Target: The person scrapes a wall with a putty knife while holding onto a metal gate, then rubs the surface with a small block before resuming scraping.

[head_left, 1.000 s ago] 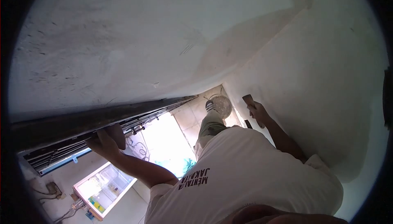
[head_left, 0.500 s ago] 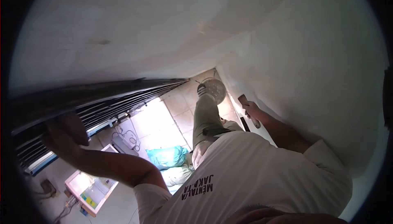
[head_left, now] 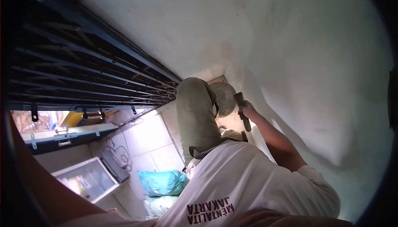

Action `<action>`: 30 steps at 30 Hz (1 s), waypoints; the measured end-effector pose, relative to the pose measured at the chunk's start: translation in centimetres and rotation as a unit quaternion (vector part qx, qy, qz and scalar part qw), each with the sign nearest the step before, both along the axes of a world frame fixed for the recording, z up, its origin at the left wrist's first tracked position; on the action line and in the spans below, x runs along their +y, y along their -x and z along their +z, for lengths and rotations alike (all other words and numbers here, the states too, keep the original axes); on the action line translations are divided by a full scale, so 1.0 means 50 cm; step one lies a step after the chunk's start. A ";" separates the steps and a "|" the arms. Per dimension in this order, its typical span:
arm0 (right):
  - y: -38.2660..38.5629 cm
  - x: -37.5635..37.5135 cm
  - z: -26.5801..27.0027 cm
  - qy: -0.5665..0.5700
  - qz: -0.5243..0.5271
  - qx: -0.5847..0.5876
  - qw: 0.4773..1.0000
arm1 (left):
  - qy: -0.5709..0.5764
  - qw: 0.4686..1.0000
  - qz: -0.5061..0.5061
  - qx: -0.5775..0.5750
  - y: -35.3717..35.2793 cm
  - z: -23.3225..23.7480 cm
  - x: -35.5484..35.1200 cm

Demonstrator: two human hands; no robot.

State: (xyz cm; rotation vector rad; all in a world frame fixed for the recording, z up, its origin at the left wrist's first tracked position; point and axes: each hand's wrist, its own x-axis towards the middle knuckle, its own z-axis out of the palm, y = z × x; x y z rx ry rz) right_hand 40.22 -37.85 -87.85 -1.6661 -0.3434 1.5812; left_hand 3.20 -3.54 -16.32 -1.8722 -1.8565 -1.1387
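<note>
My right hand is closed around a short brown hand tool, broader at its upper end, with the lower end sticking out below the fingers. Whether it is a scraper or a brush I cannot make out. It is held beside the pale wall, over a round grey container spotted with white on the floor in the corner. My left arm reaches up along the left edge; its hand lies outside the picture. My bent knee in olive trousers partly covers the container.
A dark folding metal gate spans the left, meeting the wall near the corner. Below it are a glass-topped box, a grey case with cables and a turquoise bag on the tiled floor.
My view has turned, showing more of the gate. My left hand, earlier by the gate, has left the picture. My knee has come up, and the right hand still holds the brown tool.
</note>
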 end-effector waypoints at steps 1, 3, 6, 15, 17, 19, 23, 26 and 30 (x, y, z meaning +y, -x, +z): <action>0.011 -0.039 0.002 -0.037 -0.088 0.044 0.994 | 0.010 1.000 -0.001 0.014 -0.014 0.015 0.000; 0.028 -0.135 0.027 -0.100 -0.227 0.213 0.945 | 0.038 0.999 0.008 0.033 -0.025 0.051 -0.004; 0.065 -0.219 0.051 -0.044 -0.237 0.304 0.922 | 0.108 0.993 0.019 0.050 -0.071 0.091 -0.004; 0.190 -0.193 0.079 -0.004 -0.085 0.345 0.935 | -0.073 0.971 -0.210 0.087 0.045 -0.181 -0.156; 0.207 -0.155 0.131 -0.019 -0.041 0.359 0.932 | -0.090 0.913 -0.234 0.321 0.088 -0.343 -0.211; 0.228 -0.126 0.178 -0.038 -0.011 0.346 0.937 | 0.156 0.966 -0.207 -0.005 0.082 -0.525 -0.303; 0.231 -0.060 0.137 -0.161 0.038 0.187 0.968 | 0.333 0.775 -0.169 -0.510 0.144 -0.929 -0.364; 0.244 0.046 0.199 -0.117 0.013 0.088 0.989 | 0.426 0.615 -0.076 -0.659 0.205 -1.026 -0.427; 0.273 0.196 0.217 -0.165 0.011 0.021 0.986 | 0.443 0.573 -0.114 -0.680 0.262 -1.071 -0.363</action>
